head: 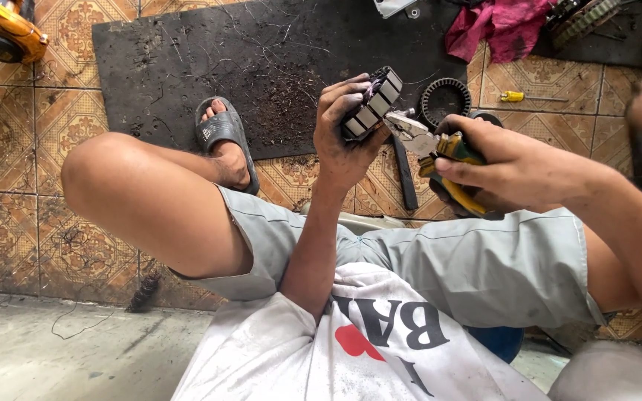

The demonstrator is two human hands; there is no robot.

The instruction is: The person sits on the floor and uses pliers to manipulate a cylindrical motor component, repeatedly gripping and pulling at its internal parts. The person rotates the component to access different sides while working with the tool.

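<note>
white shirt (380,349), above it hands with stator (371,104), pliers (440,152)

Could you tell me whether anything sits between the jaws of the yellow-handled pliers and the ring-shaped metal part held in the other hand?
Nothing visible does. The left hand holds the dark ring-shaped metal part with pale segments up above the lap, and the right hand brings the yellow-handled pliers right to its edge. The steel jaws appear to meet the part directly.
</note>
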